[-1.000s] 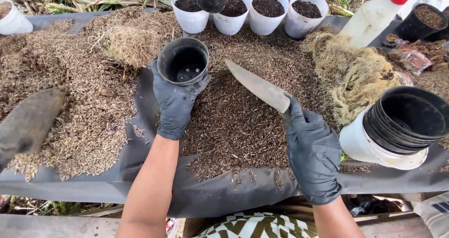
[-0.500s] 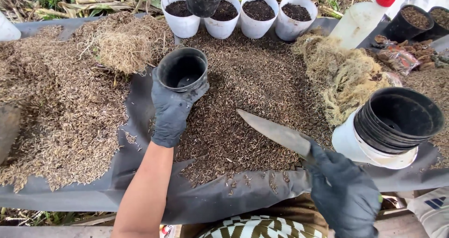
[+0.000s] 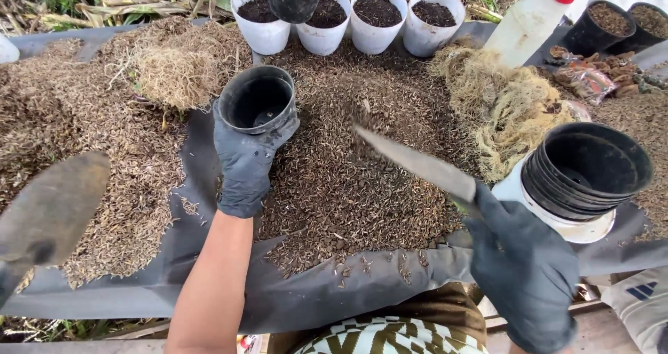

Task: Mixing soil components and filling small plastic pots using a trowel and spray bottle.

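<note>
While the gloved left hand (image 3: 247, 163) is wrapped around an empty black pot (image 3: 256, 106) resting on the dark sheet (image 3: 313, 302), the gloved right hand (image 3: 525, 267) is closed on a trowel (image 3: 417, 165) raised over the brown potting mix (image 3: 327, 180). White pots (image 3: 376, 17) behind hold dark soil; stacked black pots (image 3: 588, 166) stand at right.

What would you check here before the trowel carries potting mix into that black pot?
1. Left hand grips the black pot: ok.
2. Pot upright, mouth open: ok.
3. Pot has room inside: ok, it looks empty.
4. Right hand holds the trowel firmly: ok.
5. Mix loaded on the blade: cannot tell, it is blurred.
6. Mix pile within reach on the dark sheet: ok.
</note>
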